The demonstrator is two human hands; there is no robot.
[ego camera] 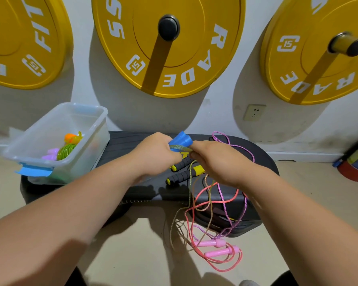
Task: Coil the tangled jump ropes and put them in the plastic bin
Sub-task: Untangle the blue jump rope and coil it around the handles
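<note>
1. Blue-handled rope (181, 139): held over bench (132, 141). L hand (155, 153) gripped the handles, R hand (215, 162) pinched its cord. Coil judged unfinished.
2. Plastic bin (87, 112), on bench's left end: green coil (67, 150) already inside.
3. Outstanding: pink rope (215, 201), purple cord (245, 203), black-handled rope (180, 176), all tangled.

a gym, yellow weight plates (170, 44) hung on wall pegs, black exercise platform (132, 145), jump ropes (215, 223)
</note>
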